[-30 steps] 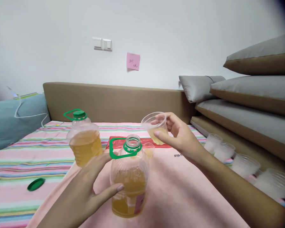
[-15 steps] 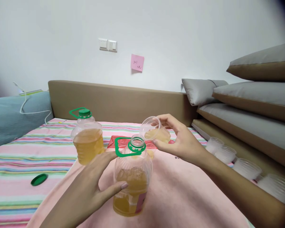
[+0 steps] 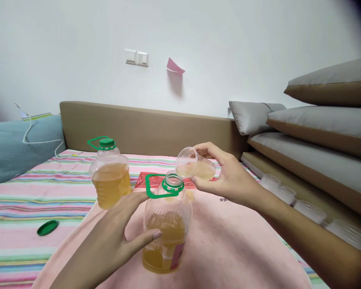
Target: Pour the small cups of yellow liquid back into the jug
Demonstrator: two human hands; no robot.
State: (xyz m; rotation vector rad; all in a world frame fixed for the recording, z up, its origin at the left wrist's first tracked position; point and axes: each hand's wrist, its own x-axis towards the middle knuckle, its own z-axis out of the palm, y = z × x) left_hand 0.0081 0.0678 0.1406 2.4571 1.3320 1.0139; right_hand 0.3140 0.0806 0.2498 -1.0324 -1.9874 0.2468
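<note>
A clear plastic jug point(image 3: 167, 224) with a green ring handle stands upright and uncapped, part filled with amber liquid. My left hand point(image 3: 120, 228) is wrapped around its left side, thumb across the front. My right hand point(image 3: 221, 168) grips a clear plastic cup point(image 3: 195, 163) tipped left, its rim touching or just above the jug's mouth. Yellowish liquid lies in the cup near the rim. Behind to the left stands a second jug point(image 3: 111, 178) of amber liquid with its green cap on. A loose green cap point(image 3: 48, 227) lies on the striped sheet at left.
Several clear plastic cups point(image 3: 309, 211) line the right side beside stacked grey cushions point(image 3: 319, 148). A red plastic sheet or bag point(image 3: 142, 179) lies behind the open jug. A pink cloth point(image 3: 228, 241) spreads under it. A white cable point(image 3: 42, 142) runs at far left.
The cup in my right hand has tipped further and shifted slightly left toward the jug's mouth. The pink note on the wall has curled upward. My left hand keeps its hold.
</note>
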